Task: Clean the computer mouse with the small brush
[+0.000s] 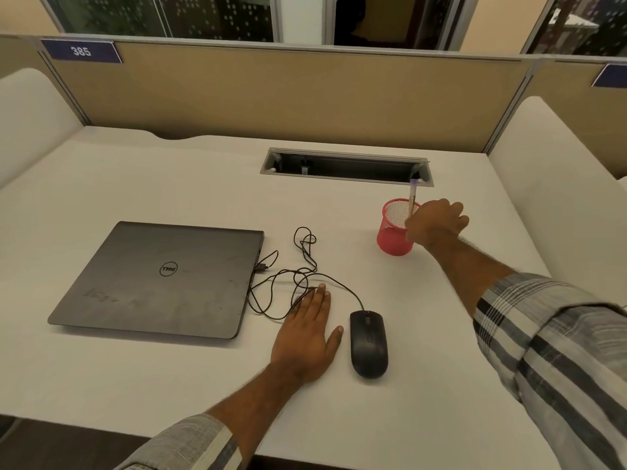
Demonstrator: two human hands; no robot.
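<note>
1. Right hand [436, 222]: arm stretched fwd, fingers curled round small brush [412, 200] at rim of red mesh cup [395, 237]; brush stands nearly upright in cup.
2. Left hand [310, 334]: laid flat, palm down, fingers spread, nothing held; fingertips rest on cable [305, 266].
3. Computer mouse [368, 343]: on bench [169, 385], just right of left thumb, not touched.
4. Laptop [159, 279]: shut, left of cable.

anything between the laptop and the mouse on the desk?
Yes, in the head view: the left hand lies flat on the desk between the closed laptop and the mouse, its fingers over the tangled mouse cable.
</note>
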